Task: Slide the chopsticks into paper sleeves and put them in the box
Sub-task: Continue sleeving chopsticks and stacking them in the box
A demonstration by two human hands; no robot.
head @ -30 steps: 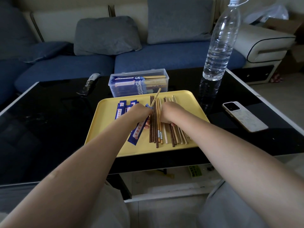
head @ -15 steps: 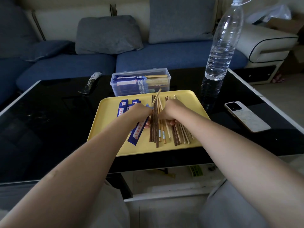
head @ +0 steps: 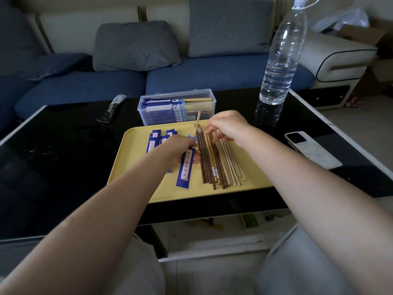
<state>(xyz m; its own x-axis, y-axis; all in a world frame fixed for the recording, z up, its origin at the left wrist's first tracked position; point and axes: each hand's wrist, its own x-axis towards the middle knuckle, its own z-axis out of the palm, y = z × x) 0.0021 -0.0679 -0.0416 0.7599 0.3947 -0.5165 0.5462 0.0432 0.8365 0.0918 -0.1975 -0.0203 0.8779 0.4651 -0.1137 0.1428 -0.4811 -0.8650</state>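
Observation:
A yellow tray (head: 136,175) on the black table carries several loose chopsticks (head: 214,160), dark and light. Blue paper sleeves (head: 156,138) lie at the tray's left. My left hand (head: 178,152) grips one blue sleeve (head: 185,167) with a light chopstick (head: 197,124) poking out of its far end. My right hand (head: 228,126) hovers over the far ends of the loose chopsticks, fingers loosely spread, holding nothing that I can see. Behind the tray, a clear plastic box (head: 176,106) holds sleeved chopsticks.
A tall water bottle (head: 280,58) stands at the back right of the table. A phone (head: 311,149) lies right of the tray. A dark wrapped item (head: 111,108) lies at the back left. A blue sofa with grey cushions sits behind.
My right hand lifted off the middle of the chopstick pile and moved toward its far end. My left hand still holds the sleeve with the chopstick, now more visible.

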